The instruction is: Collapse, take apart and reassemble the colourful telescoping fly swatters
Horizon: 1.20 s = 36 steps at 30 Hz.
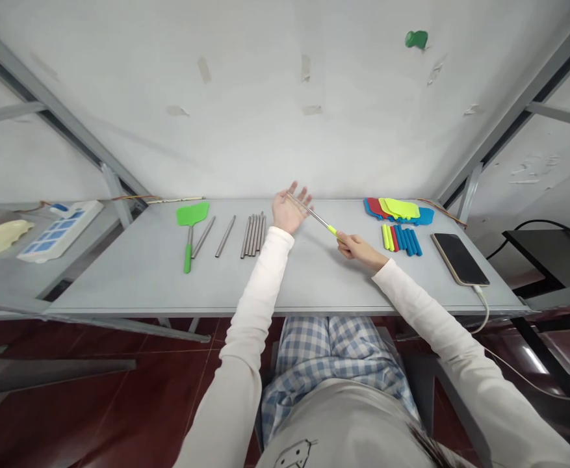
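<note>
My right hand (357, 249) is closed around the yellow grip of a thin metal rod (318, 217). The rod slants up and left, its far end lying against the palm of my left hand (290, 211). That hand is open, palm up, with the fingers spread. Left of it lie several bare metal rods (253, 235) in a group, with two single rods (225, 236) farther left. A green fly swatter (190, 235) with a metal shaft and green grip lies at the left. Several yellow, red and blue grips (401, 240) are lined up right of my right hand.
Flat yellow, red and blue swatter heads (399, 210) are stacked at the back right. A phone (459, 259) on a white cable lies near the right end. A white power strip (63, 232) sits on the neighbouring table at left. A wall (285, 143) closes off the back.
</note>
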Tool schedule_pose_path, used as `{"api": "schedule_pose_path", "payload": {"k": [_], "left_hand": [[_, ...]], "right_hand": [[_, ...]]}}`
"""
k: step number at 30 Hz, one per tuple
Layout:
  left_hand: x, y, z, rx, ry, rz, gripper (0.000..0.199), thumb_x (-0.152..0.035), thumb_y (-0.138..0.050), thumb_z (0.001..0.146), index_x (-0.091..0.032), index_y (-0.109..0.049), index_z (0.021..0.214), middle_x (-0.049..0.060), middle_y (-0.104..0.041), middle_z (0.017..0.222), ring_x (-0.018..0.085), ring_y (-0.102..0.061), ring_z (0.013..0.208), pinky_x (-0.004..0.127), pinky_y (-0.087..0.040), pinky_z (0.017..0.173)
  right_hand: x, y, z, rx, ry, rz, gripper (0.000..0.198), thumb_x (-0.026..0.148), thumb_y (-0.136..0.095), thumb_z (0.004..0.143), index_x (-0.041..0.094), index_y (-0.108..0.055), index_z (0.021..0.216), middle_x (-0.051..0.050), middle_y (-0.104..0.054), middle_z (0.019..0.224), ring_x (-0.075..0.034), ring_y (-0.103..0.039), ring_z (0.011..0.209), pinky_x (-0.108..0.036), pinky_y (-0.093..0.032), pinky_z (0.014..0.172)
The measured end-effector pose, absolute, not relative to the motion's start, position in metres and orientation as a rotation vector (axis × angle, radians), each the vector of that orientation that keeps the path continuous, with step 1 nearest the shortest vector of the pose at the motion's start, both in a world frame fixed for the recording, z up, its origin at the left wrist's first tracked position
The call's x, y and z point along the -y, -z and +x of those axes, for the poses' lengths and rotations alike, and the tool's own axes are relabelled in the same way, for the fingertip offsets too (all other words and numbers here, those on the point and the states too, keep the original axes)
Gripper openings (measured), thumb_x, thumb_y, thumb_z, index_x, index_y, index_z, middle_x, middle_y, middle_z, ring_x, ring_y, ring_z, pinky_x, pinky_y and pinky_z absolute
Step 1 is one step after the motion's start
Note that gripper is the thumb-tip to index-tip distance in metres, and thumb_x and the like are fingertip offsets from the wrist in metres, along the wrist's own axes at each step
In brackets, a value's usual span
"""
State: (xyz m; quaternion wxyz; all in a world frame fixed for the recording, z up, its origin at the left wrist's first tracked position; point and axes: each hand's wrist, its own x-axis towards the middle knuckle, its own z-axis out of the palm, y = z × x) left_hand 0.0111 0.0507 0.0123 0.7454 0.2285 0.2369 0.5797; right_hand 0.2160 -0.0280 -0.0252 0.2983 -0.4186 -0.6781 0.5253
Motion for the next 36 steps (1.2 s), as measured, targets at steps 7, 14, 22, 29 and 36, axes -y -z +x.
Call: {"api": "schedule_pose_path", "payload": {"k": [7,14,22,29,36], "left_hand": [[-0.035,0.002,0.043,-0.516,-1.191,0.381,0.034,-0.043,-0.036,0.093,-0.02,-0.06,0.086,0.005,-0.067,0.088,0.02,-0.066,0.094,0.041,-0.046,0.095],[-0.036,-0.01,0.057,-0.582,-1.441,0.301,0.038,-0.036,-0.048,0.093,-0.021,-0.033,0.062,-0.009,-0.03,0.047,0.005,-0.035,0.038,0.02,-0.038,0.049],[-0.036,-0.016,0.047,-0.759,-1.556,0.257,0.046,-0.033,-0.043,0.096,-0.022,-0.01,0.065,-0.01,-0.006,0.049,0.003,-0.007,0.034,0.019,-0.009,0.033],[-0.04,-0.023,0.029,-0.804,-1.492,0.263,0.045,-0.028,-0.04,0.097,-0.022,-0.009,0.064,-0.01,-0.006,0.047,0.003,-0.007,0.033,0.018,-0.008,0.032],[-0.053,-0.041,-0.095,-0.934,-1.761,0.335,0.045,-0.031,-0.028,0.101,-0.02,-0.008,0.062,-0.007,-0.004,0.044,0.005,-0.005,0.036,0.015,-0.009,0.031]], "right_hand": [[0.014,0.032,0.211,1.738,-1.28,-1.264,0.059,0.073,-0.034,0.088,0.024,-0.026,0.056,0.007,-0.025,0.043,-0.007,-0.021,0.042,-0.026,-0.02,0.046],[0.003,0.04,0.205,1.966,-0.619,-1.49,0.031,0.049,-0.04,0.093,0.022,-0.046,0.079,0.002,-0.048,0.064,-0.013,-0.041,0.059,-0.025,-0.027,0.058],[0.015,0.033,0.187,1.969,-1.234,-1.233,0.041,0.053,-0.035,0.096,0.023,-0.031,0.069,0.007,-0.032,0.051,-0.01,-0.028,0.047,-0.024,-0.022,0.051],[0.015,0.026,0.19,1.439,-2.362,-0.811,0.045,0.056,-0.018,0.1,0.024,-0.019,0.067,0.012,-0.008,0.045,-0.008,-0.003,0.038,-0.021,-0.011,0.036],[0.04,0.034,0.259,1.625,-1.62,-1.364,0.05,0.067,-0.04,0.089,0.022,-0.041,0.07,0.009,-0.028,0.053,-0.007,-0.022,0.043,-0.021,-0.018,0.041]]}}
